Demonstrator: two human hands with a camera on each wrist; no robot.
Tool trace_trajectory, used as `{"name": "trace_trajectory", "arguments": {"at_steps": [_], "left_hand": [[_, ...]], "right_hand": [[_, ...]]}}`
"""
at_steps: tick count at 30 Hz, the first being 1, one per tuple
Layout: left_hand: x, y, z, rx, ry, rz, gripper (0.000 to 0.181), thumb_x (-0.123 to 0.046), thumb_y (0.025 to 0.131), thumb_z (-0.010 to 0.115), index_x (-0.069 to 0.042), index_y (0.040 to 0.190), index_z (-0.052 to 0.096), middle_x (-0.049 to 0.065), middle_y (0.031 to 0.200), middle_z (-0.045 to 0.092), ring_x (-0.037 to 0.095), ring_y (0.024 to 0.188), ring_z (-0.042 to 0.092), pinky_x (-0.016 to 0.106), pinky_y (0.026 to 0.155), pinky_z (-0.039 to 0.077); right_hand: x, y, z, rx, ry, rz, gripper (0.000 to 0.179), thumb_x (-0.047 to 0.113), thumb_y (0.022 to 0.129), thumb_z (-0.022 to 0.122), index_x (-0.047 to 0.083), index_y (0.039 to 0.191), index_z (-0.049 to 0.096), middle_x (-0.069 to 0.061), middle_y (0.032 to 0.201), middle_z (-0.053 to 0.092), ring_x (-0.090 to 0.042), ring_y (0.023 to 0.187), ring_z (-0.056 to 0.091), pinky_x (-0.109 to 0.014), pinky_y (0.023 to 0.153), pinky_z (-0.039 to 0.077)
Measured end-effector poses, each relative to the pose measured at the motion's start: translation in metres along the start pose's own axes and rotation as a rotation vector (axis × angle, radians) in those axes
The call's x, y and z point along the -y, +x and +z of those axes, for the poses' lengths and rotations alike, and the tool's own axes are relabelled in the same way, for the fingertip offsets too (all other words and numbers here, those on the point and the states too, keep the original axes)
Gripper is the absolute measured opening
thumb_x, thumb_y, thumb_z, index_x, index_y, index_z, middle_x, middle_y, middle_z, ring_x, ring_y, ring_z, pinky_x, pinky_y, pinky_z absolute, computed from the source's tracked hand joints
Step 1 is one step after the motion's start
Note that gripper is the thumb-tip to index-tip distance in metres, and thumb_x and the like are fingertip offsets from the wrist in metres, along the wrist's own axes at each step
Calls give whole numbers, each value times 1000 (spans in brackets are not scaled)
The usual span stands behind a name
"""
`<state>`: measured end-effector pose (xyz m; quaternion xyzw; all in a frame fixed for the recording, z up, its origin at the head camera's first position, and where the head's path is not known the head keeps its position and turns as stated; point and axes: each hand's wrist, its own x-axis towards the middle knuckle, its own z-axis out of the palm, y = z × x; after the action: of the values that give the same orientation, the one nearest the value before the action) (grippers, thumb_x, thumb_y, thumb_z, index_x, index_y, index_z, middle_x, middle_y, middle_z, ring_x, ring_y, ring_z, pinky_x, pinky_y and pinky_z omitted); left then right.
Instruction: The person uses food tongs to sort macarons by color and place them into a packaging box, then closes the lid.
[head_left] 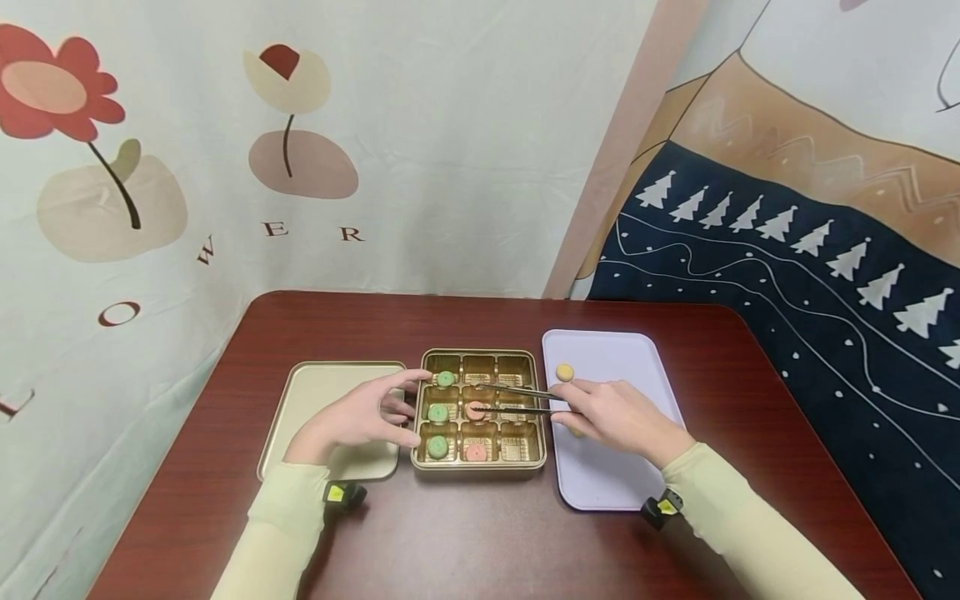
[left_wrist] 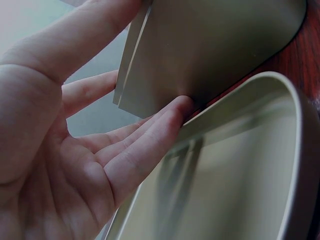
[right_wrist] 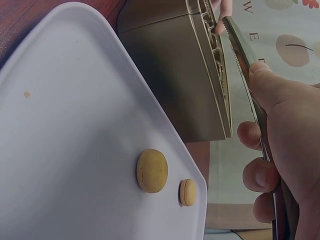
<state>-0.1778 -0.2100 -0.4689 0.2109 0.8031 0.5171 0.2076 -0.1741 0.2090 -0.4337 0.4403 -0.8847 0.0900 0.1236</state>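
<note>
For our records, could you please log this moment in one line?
Left hand: touches gold compartmented box; right hand: holds shiny metal tongs over box; box: round green macarons, pink macarons; lilac rectangular tray: yellow macarons

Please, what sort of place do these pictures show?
Probably an indoor corner, perhaps curtained off for tabletop work: a flower cloth and a tree cloth meet behind the table.

My tongs look like polished metal, ridged along the tips. The box has smooth, satin metal walls, and its insert looks like thin, glossy plastic. The lilac tray seems smooth plastic with a low sheen; the yellow cookie is matt. The table shows shiny wood grain, my sleeve is matt cloth, and the hanging is creased fabric.
</note>
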Motion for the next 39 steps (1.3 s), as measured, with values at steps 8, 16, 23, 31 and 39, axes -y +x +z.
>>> {"name": "trace_trajectory", "arguments": {"at_steps": [8, 16, 23, 31, 39], "left_hand": [[-1, 0, 0, 0, -3, -5, 101, -15, 78, 95, -8, 161, 38, 30, 152, 47, 39, 119, 67, 48, 104, 59], [0, 1, 0, -4, 2, -6, 101, -16, 78, 95, -8, 161, 38, 30, 152, 46, 39, 119, 67, 49, 104, 58], [-1, 1, 0, -2, 2, -5, 101, -16, 78, 95, -8, 161, 38, 30, 152, 46, 39, 119, 67, 49, 104, 58], [-1, 1, 0, -4, -6, -5, 101, -15, 78, 95, -8, 161, 38, 30, 151, 47, 39, 119, 67, 49, 104, 59], [0, 0, 0, -3, -12, -11, 100, -16, 78, 95, -9, 160, 39, 30, 151, 47, 38, 119, 67, 49, 104, 58]], "right_hand": [[0, -2, 1, 3, 9, 4, 39, 39, 100, 73, 13, 128, 66, 2, 96, 74, -10, 64, 63, -40, 62, 62], [-4, -10, 0, 2, 3, 38, 43, 37, 97, 77, 12, 131, 67, 0, 105, 76, -11, 71, 69, -38, 65, 63], [-8, -22, -3, -9, 15, 91, 48, 34, 89, 85, 14, 128, 68, 9, 84, 65, -3, 64, 53, -29, 59, 56], [-13, -37, -6, -2, 1, 126, 46, 34, 90, 85, 15, 127, 67, 11, 82, 62, -2, 63, 50, -22, 56, 51], [-21, -59, -10, -7, -10, 190, 50, 31, 86, 87, 17, 130, 66, 10, 83, 63, -1, 64, 48, -18, 53, 46]]}}
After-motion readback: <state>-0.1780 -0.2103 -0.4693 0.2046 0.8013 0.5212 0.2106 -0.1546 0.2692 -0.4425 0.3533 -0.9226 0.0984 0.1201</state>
